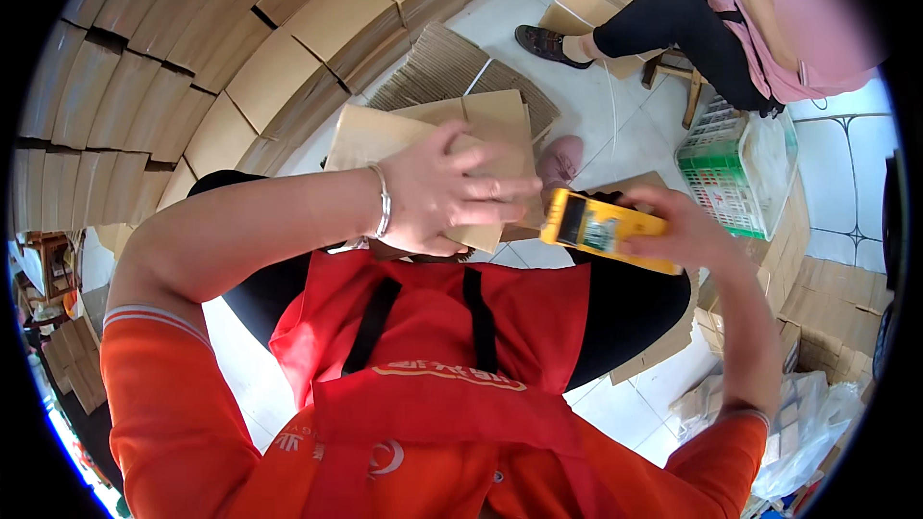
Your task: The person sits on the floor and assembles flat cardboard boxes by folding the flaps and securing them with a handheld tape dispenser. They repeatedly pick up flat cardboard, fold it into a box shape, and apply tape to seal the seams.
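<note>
My left hand (460, 190) lies over a brown cardboard carton (370, 139) at my lap, its fingers stretched out across the flaps and slightly blurred. One carton flap (500, 120) stands up beyond the fingers. To the right, my right hand (678, 226) grips a small yellow printed box (598, 229) with a dark end panel and a greenish picture. The yellow box is held level, its dark end toward the carton and apart from it. My left hand hides much of the carton's opening, and I cannot see what is inside.
Stacked cartons (279, 67) line the left and back. Flattened cardboard (437, 62) lies beyond the carton. A co-worker in pink (769, 29) sits at the upper right. Near them stands a green-and-white plastic crate (726, 168). Clear plastic wrapping (812, 423) lies at lower right.
</note>
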### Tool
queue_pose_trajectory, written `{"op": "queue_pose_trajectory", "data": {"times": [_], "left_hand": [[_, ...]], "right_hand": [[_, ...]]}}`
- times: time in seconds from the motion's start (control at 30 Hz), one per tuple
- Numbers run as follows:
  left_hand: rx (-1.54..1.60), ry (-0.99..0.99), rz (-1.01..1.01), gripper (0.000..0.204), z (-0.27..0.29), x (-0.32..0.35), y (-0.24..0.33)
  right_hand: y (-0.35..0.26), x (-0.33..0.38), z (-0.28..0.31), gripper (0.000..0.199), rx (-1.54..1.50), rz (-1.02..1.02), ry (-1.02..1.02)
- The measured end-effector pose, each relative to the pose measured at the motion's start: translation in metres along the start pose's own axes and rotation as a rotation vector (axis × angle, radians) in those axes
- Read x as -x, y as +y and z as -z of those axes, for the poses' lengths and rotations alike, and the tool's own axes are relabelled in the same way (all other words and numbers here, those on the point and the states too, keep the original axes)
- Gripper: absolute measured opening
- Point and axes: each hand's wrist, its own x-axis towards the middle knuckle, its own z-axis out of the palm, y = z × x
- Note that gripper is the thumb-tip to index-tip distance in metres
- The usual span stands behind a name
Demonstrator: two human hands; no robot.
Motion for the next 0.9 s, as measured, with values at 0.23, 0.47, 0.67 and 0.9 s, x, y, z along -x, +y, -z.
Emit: {"op": "queue_pose_trajectory", "data": {"times": [0.23, 0.47, 0.67, 0.9], "left_hand": [[0.058, -0.04, -0.28, 0.037, 0.003, -0.029, -0.008], [-0.011, -0.121, -0.3, 0.03, -0.003, -0.043, -0.009], [-0.098, -0.502, -0.195, 0.029, 0.011, -0.064, 0.003], [-0.251, -0.514, -0.169, 0.066, 0.035, -0.074, 0.022]], "right_hand": [[-0.053, -0.043, -0.04, 0.051, 0.253, 0.037, 0.045], [-0.068, -0.044, -0.058, 0.042, 0.528, 0.057, 0.11], [-0.031, -0.05, -0.081, 0.048, 0.436, -0.044, 0.137], [-0.012, -0.032, -0.046, 0.047, -0.119, -0.011, 0.626]]}}
